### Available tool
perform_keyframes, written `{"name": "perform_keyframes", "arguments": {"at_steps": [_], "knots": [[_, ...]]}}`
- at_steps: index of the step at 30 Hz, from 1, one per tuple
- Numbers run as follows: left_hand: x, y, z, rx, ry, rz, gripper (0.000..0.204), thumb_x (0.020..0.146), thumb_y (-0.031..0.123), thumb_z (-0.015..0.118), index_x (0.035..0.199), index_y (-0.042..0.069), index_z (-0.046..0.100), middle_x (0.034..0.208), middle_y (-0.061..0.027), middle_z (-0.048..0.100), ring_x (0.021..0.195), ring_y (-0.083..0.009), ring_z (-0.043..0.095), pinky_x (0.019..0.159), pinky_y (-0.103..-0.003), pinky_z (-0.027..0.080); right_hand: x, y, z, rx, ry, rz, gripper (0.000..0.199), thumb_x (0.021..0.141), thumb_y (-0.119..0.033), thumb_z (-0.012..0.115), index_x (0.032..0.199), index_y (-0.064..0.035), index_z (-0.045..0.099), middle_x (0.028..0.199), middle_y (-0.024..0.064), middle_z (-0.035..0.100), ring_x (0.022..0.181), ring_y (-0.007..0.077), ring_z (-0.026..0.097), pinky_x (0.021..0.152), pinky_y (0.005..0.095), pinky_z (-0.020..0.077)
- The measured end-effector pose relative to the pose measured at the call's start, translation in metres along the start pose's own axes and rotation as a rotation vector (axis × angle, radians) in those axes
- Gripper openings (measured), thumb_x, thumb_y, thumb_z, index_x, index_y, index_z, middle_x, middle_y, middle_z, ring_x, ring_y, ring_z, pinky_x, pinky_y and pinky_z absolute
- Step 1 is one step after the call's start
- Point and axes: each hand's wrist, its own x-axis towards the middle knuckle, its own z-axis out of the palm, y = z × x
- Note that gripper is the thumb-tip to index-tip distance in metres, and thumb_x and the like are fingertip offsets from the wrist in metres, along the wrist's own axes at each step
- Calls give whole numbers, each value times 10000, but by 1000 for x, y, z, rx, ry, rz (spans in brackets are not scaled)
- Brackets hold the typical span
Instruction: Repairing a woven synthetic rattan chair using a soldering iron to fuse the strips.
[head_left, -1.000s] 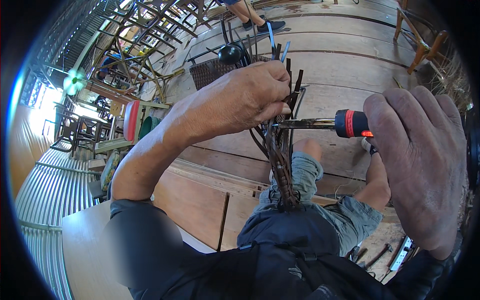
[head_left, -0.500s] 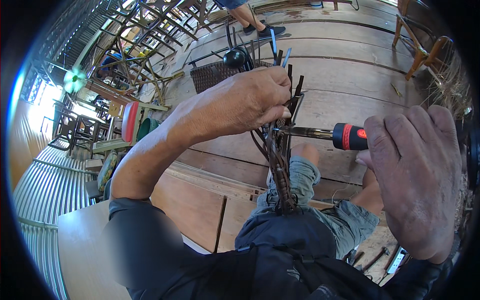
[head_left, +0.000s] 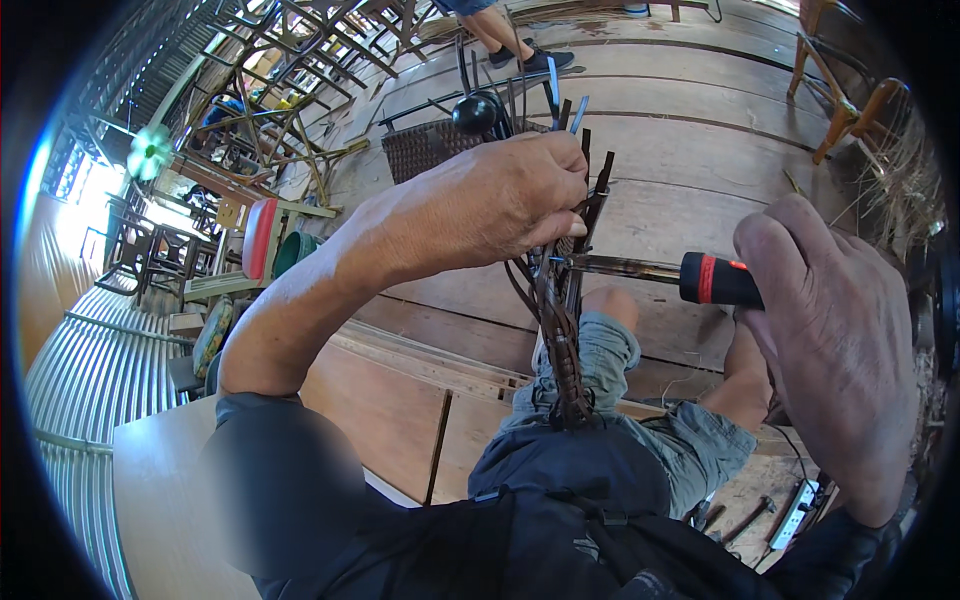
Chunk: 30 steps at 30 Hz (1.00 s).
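A frame part wrapped in dark brown woven strips [head_left: 562, 350] runs from my lap up to the middle of the view, several loose strip ends rising from its far end. My left hand [head_left: 520, 195] is closed on the wrapped part near the top, thumb and fingers pinched together around the strips. In my right hand [head_left: 835, 320] is a screwdriver [head_left: 715, 280] with a black and red handle. Its metal shaft lies nearly level and the tip meets the weave just below my left thumb. Whether the tip is inside the weave is hidden.
Beyond my left hand are a woven brown panel [head_left: 415, 155] and a dark round knob [head_left: 475, 114]. A person's legs [head_left: 495, 35] stand at the far side. Chair frames [head_left: 290, 50] crowd the far left; a power strip [head_left: 795, 515] lies at lower right.
My right hand has shifted slightly to the right with the screwdriver, and its fingers have turned a little. My left hand has barely moved and keeps its pinch.
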Motion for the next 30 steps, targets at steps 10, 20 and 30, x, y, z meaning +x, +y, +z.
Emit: {"name": "perform_keyframes", "arguments": {"at_steps": [10, 20, 30], "knots": [[-2, -5, 4, 32, 30, 74, 207, 844, 121, 641, 843, -53, 529, 920, -157, 510, 865, -340, 553, 760, -407, 442, 0, 4, -1, -184, 110, -116, 363, 682, -60, 710, 1003, -26, 545, 920, 100, 525, 829, 274, 547, 738, 389, 428], [5, -3, 0, -27, 6, 51, 226, 860, 166, 635, 820, -47, 572, 931, -162, 524, 879, -331, 559, 774, -405, 447, -9, 5, -6, -159, 125, -95, 383, 742, -139, 691, 1084, -18, 568, 915, 122, 547, 821, 295, 554, 699, 402, 435], [-8, -10, 5, 8, 4, 40, 230, 858, 167, 639, 830, -52, 578, 925, -165, 526, 883, -331, 567, 772, -399, 451, -33, 22, -11, -141, 201, -138, 403, 741, -161, 721, 1081, -22, 554, 955, 125, 601, 782, 289, 580, 699, 348, 451]]}}
